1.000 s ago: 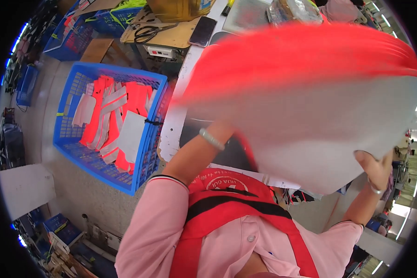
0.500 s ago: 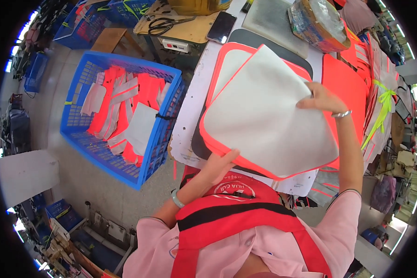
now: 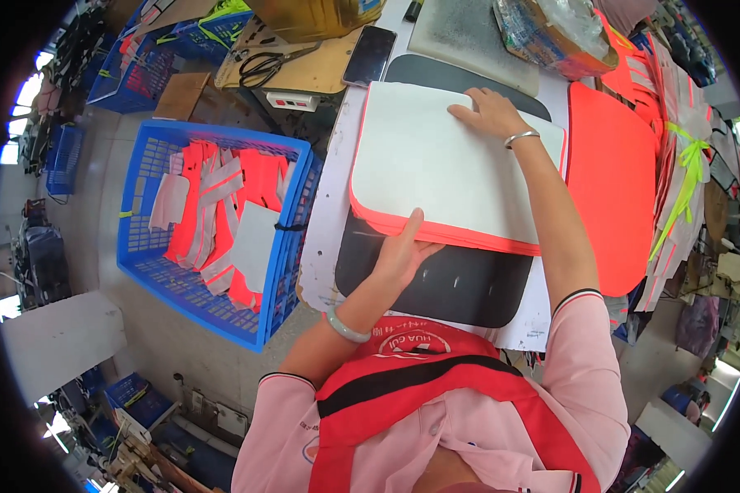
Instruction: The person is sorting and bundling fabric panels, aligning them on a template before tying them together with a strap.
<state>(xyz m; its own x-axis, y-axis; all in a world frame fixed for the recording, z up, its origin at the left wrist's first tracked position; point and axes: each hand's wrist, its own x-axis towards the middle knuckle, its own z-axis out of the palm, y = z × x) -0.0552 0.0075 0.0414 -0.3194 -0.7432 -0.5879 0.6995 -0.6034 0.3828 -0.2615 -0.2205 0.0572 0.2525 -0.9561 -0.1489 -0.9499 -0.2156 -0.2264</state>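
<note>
A stack of flat fabric panels with rounded corners lies on a black board; the top face is pale grey-white and the near edges show neon coral. My left hand is at the near edge of the stack, thumb on the top face and the other fingers curled against the edge, partly hidden. On the far right part of the top panel rests my right hand, its fingers extended and the thumb apart. A plain coral panel lies to the right of the stack.
At left stands a blue plastic basket with coral and grey strips. Scissors lie on a small wooden table; a phone is beside it. Rightward is a bundle of strips tied in yellow-green. A round tape-wrapped container stands behind.
The stack, earlier skewed and lifted at a slant, now lies flat and squared up farther back on the board. Both hands moved away from my body; the right one also shifted left.
</note>
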